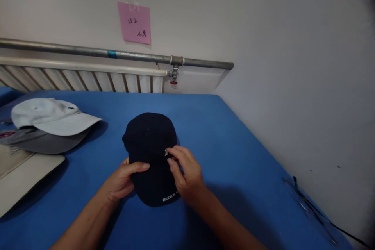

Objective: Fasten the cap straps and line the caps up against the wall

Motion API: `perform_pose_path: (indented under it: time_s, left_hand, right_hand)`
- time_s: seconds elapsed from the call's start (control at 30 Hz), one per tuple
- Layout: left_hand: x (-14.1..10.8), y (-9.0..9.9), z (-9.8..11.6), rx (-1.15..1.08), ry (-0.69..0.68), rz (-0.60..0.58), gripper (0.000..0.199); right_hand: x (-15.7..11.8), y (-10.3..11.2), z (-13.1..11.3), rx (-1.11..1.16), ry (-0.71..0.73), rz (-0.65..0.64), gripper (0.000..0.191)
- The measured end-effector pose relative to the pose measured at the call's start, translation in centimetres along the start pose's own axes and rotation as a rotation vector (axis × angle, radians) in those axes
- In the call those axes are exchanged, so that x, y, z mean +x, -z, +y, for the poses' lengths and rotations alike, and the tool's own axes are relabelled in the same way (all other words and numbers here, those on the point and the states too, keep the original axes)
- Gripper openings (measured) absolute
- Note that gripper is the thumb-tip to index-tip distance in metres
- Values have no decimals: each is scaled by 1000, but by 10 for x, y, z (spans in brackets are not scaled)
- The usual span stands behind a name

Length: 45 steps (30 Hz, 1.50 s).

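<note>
- Cap (155,154): dark, small white mark (166,152) on crown (149,129).
- White lettering (169,197), beginning "BELIEVE", partly covered, along brim (150,193) edge.
- Held crown uppermost, brim at near end, over blue surface (202,119).

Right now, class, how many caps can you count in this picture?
4 clear ones: a dark cap in the left hand; a white cap, a grey cap and a beige cap overlapping at the picture's left. Others may be hidden there.

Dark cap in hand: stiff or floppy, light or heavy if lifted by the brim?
Probably light: the dark cap looks like cloth, and one side is gripped by the left hand. The brim is likely stiff, as its outline is smooth and unsagging. The crown looks domed but soft, so it may dent if pushed.
</note>
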State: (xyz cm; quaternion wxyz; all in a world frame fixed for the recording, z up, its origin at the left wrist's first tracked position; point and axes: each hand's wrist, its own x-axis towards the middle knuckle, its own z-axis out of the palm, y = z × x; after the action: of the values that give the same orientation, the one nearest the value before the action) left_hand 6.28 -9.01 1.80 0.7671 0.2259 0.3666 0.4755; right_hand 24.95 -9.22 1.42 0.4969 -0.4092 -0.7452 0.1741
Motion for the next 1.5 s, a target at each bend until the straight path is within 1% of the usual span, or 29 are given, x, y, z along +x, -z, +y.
perform_pose_path:
  time_s: [0.1, 0.2, 0.3, 0.53, 0.7, 0.83, 0.93, 1.07, 1.17, 1.33, 1.5]
  left_hand:
    - [-1, -1, 1, 7, -9, 3, 32]
    - [-2, 0, 0, 8, -5, -24, 31]
    - [-2, 0, 0, 8, 9, -45, 29]
    - [-2, 1, -1, 8, 9, -51, 29]
    - [-2, 3, -2, 25, 10, -52, 27]
    - [-2, 4, -2, 20, 9, -46, 33]
    - [-1, 4, -1, -38, 6, -12, 34]
    - [1, 4, 3, -119, -21, 129, 22]
    - [3, 4, 10, -178, -23, 208, 14]
    - [2, 7, 18, -302, 27, 245, 13]
    - [1, 13, 21, -339, 66, 203, 19]
  right_hand:
    - [0, 0, -1, 10, -18, -2, 24]
    - [0, 0, -2, 13, -35, -7, 25]
    - [1, -1, -3, 12, -17, 2, 24]
    - [3, 1, -7, -3, 31, -6, 18]
    - [3, 2, -8, -9, 32, -3, 14]
    - [2, 2, -8, -9, 22, -14, 14]
    - [1, 2, -7, -9, 25, -8, 17]
    - [0, 3, 1, -11, -23, 30, 20]
    - [-1, 4, 10, -27, -82, 7, 17]
    - [-2, 5, 23, -72, -137, -75, 14]
    - [-5, 3, 25, -76, -176, -153, 13]
